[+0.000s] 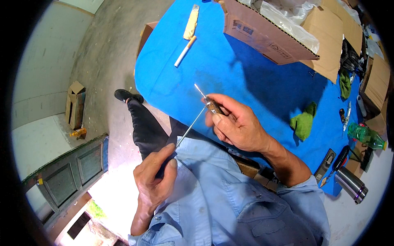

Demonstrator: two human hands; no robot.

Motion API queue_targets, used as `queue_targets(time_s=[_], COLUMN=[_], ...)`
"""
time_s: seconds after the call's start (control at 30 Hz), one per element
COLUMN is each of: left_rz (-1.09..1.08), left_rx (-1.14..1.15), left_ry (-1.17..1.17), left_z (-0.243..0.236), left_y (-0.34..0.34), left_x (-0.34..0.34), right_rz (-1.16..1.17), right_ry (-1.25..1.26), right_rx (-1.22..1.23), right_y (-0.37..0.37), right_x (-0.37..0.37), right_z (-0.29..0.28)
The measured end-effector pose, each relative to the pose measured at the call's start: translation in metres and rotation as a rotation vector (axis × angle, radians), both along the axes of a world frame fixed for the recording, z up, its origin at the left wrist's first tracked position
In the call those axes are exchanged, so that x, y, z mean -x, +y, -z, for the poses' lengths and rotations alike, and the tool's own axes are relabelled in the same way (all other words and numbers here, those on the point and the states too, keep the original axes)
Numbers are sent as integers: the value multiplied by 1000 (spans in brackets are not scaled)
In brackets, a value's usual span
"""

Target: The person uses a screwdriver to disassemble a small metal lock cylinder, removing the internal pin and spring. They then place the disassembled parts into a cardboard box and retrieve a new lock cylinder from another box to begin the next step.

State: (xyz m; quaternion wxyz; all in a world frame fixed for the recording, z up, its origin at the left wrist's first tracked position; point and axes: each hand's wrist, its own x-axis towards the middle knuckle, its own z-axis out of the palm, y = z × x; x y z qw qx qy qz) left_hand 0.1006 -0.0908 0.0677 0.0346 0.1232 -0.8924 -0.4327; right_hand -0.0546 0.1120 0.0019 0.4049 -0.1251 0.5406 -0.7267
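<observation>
My left hand (pixel 154 176) grips a long thin metal shaft (pixel 189 128), apparently a screwdriver whose handle is mostly hidden by my fingers; its far end meets or nearly meets what my right hand holds. My right hand (pixel 236 127) is closed on a short brown-and-dark handled tool (pixel 212 105) with a thin bright tip pointing up and left over the blue mat (pixel 172 90). Farther up on the mat lie a cigarette (pixel 184 51) and a pale yellowish strip (pixel 191 21).
An open cardboard box (pixel 271 39) with plastic sits at the back right. Green cloths (pixel 303 123), a green bottle (pixel 366 135), a steel tumbler (pixel 351 184) and assorted tools line the right. A small carton (pixel 75 106) stands to the left.
</observation>
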Motion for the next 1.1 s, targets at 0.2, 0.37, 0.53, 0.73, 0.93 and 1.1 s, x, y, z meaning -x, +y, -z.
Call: queue_targets(time_s=[0.2,0.37,0.53,0.73,0.93,1.1], left_rz=[2,-3,-6,11,36,98], left_rx=[-24,-19,-17,11,57,171], left_ry=[-29,-35,-21,4,35,1], left_z=[0,0,1,1,3,-9], left_y=[0,-1,-1,-2,-2,-3], left_x=[-2,-2,-2,-2,-2,2], right_rz=[31,26,30,25,31,38], right_ry=[39,52,103,121,172,291], right_rx=[-29,-39,-36,-61,-86,-127], right_y=[-2,-3,-3,-3,-4,-5], right_x=[-4,-5,-6,-7,-7,-7], right_z=[3,5,8,8,7,6])
